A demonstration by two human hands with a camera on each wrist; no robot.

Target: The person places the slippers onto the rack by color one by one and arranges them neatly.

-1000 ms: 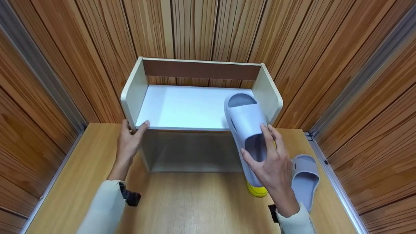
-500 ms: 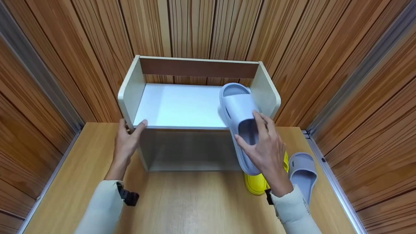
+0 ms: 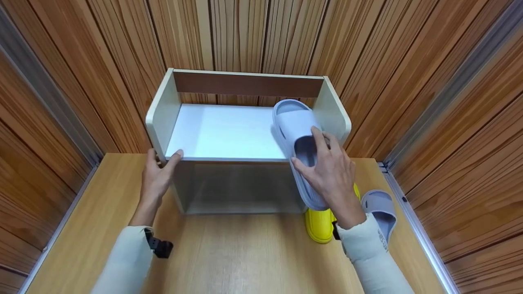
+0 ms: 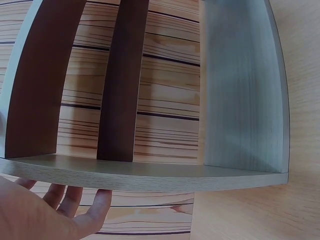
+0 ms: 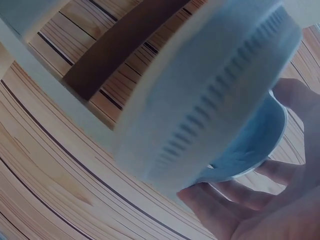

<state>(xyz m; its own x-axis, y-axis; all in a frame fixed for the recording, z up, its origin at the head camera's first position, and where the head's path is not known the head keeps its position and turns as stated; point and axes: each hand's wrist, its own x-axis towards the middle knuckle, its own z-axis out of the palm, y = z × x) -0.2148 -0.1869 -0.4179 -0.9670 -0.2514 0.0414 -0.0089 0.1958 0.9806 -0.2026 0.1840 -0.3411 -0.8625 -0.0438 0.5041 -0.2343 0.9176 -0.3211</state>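
Note:
My right hand [image 3: 333,175] grips a grey-blue slide slipper [image 3: 293,122] at its foot opening, thumb on the near side and fingers over the strap. The slipper's toe points toward the back, over the right end of the rack's upper board; whether it touches the board cannot be told. At the front left corner of the small two-tier rack [image 3: 224,134], my left hand [image 3: 157,177] holds on, thumb on the upper board's edge. In the left wrist view its fingers [image 4: 100,205] press the outer face of the side panel. The right wrist view shows the slipper's ribbed side [image 5: 210,95], blurred.
A yellow slipper [image 3: 320,226] lies right of the rack, partly hidden by my right arm. Beyond it, a second grey-blue slipper [image 3: 378,204] lies near the metal rail [image 3: 416,224]. Wood-panelled walls [image 3: 237,32] enclose the wooden surface [image 3: 229,253].
My right hand has carried the slipper forward and slightly left, farther over the upper board. More of the yellow slipper shows now. My left hand keeps its hold on the rack.

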